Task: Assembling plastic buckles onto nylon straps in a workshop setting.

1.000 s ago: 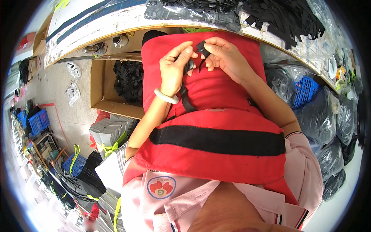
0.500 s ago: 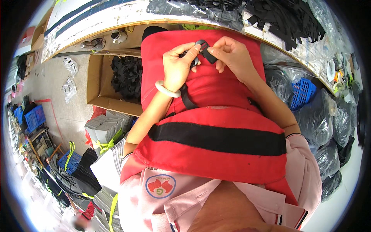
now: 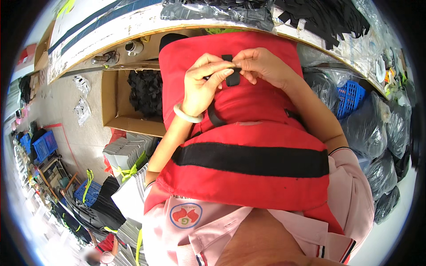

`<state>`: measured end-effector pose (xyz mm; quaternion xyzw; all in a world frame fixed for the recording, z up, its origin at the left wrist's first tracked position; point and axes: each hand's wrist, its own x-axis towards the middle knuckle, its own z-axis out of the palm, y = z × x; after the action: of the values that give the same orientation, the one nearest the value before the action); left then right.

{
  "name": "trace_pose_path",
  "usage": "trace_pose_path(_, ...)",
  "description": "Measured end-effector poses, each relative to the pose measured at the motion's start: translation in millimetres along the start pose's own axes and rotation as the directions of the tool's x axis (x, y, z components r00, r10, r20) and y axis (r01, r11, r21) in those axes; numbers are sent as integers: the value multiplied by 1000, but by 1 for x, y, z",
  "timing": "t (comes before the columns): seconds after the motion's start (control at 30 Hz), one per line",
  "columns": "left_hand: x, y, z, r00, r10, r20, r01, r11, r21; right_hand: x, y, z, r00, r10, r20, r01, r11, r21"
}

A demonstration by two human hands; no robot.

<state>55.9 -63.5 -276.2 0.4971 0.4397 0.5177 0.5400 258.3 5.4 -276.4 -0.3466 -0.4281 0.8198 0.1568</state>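
The strap [image 3: 231,76] is partly covered by fingertips; its lower run is hidden behind the left hand [image 3: 203,84]. Left hand and right hand [image 3: 262,66] both pinch the strap closed. The strap lies on the upper part of the red vest [image 3: 248,128], long axis near vertical, free end pointing at the bench [image 3: 111,33].
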Motion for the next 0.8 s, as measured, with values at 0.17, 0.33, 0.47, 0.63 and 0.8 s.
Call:
trace_pose_path(0.17,-7,4,-6,999,12,40,-13,999,32,2,-7,11,937,-265,-226,195,937,-288)
trace_pose_path(0.33,-11,9,-6,997,-18,75,16,1000,27,5,-8,10,956,-244,-165,212,959,-186)
trace_pose_path(0.47,-18,13,-10,998,-42,53,44,998,-35,12,-3,17,948,-261,-183,238,962,-137)
trace_pose_path(0.63,-37,53,-39,987,-143,67,122,961,250,31,10,44,966,-255,-51,243,955,-172)
trace_pose_path(0.8,-65,80,-91,890,-78,-448,271,882,385,33,12,51,961,-278,6,271,930,-248)
